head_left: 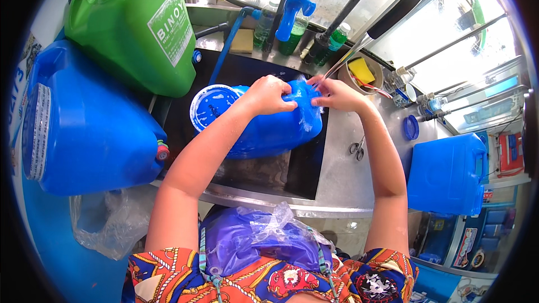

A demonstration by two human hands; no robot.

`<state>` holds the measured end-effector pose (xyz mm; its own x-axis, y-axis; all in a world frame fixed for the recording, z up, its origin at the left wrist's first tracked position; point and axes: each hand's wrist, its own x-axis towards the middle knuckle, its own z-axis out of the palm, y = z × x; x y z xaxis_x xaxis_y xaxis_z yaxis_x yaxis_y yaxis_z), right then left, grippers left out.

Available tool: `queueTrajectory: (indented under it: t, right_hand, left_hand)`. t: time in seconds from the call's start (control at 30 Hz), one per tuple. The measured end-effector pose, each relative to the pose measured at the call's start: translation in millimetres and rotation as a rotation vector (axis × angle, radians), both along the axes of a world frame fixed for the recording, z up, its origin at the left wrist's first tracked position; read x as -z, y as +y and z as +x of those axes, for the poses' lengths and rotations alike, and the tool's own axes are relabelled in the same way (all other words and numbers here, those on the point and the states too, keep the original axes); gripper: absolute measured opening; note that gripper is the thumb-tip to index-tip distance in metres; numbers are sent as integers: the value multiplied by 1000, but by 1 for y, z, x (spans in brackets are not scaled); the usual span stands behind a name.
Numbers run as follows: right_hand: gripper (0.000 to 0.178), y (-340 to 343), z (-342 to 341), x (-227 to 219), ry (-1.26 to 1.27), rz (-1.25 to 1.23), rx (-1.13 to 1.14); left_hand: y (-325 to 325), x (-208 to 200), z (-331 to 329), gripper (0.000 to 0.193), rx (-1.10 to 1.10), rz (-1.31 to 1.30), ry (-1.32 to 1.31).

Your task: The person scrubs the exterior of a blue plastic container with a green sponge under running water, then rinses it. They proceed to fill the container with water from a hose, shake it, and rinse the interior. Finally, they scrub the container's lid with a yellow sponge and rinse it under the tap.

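Note:
A blue water jug lies on its side on a black mat, its wide lid with a white printed band toward the left. Crinkled clear plastic film covers the jug's right end. My left hand reaches over the jug and pinches the film from the left, thumb and fingers curled. From the other side my right hand grips the film at the far right corner, fingertips bent together. What the film covers is hidden by it and by my fingers.
At left stand a large blue jug and a green jug. Scissors lie on the metal counter right of the mat. Another blue jug stands farther right. Bottles, a blue tap and a bowl with a yellow sponge line the back.

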<state>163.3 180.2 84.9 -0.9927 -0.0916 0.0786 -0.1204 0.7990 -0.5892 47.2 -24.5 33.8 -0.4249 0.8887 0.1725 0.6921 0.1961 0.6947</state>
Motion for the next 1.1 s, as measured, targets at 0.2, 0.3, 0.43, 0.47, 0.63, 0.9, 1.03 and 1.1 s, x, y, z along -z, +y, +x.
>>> queueTrajectory:
  t: [0.2, 0.3, 0.43, 0.47, 0.63, 0.9, 1.03, 1.1]
  right_hand:
    - [31, 3, 8, 28, -419, -199, 505]
    - [29, 2, 13, 39, 300, 142, 65]
    - [26, -10, 5, 40, 349, 517, 25]
    - [39, -11, 1, 37, 86, 574, 240]
    - [65, 6, -11, 8, -826, -226, 540]
    - [53, 1, -4, 3, -555, -31, 438]
    - [53, -4, 1, 13, -258, 35, 155]
    - [57, 0, 5, 12, -438, 77, 326]
  left_hand:
    - [2, 1, 4, 40, 93, 33, 22]
    - [2, 3, 6, 40, 23, -8, 0]
    - [8, 4, 6, 41, -2, -21, 83]
    - [8, 3, 6, 41, -16, -5, 80]
    - [-1, -2, 3, 40, -10, -40, 20]
    - [-16, 7, -8, 42, -40, 46, 33]
    - [-11, -1, 4, 43, -77, -47, 277]
    - [3, -1, 26, 43, -201, -241, 433]
